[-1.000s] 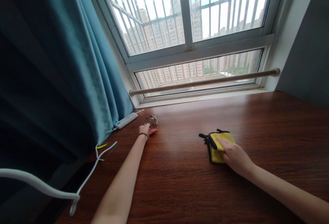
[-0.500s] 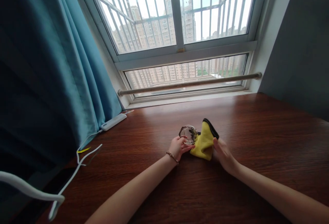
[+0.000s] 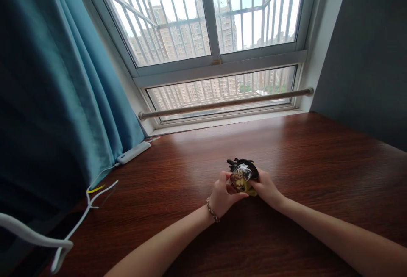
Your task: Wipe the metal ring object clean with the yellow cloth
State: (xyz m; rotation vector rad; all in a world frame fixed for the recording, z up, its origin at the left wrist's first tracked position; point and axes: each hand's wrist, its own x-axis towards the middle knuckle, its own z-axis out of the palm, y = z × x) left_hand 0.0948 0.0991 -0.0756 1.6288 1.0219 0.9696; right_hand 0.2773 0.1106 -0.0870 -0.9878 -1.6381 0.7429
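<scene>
Holding a small clear glass cup (image 3: 239, 177) above the dark reddish-brown wooden table (image 3: 311, 171), the left hand (image 3: 222, 196) has its fingers curled about the near and left side of the glass, thumb and fingertips pinching its wall. The right hand (image 3: 266, 187) sits just right of the glass cup and grips a yellow microfibre cloth with black edging (image 3: 247, 186), its fingers closed on the fabric and pressing it against the glass; yellow shows through the glass, so part of the cloth lies inside or behind it, and which of the two cannot be told. A black trim and loop of the cloth bunch up at the far side of the glass cup. Both hands touch the cup, one from each side, and whether the cup rests on the table or is lifted off it cannot be told. A beaded bracelet (image 3: 211, 211) circles the left wrist, nearer the camera than the glass cup. Well to the left of the glass cup and farther back, a white power strip (image 3: 132, 153) lies on the table at the foot of a teal curtain (image 3: 63, 99), with a white cable (image 3: 92, 198) trailing from it toward the near left corner. Beyond the glass cup, a beige rod (image 3: 225, 103) runs across the base of a barred window (image 3: 203, 18).
</scene>
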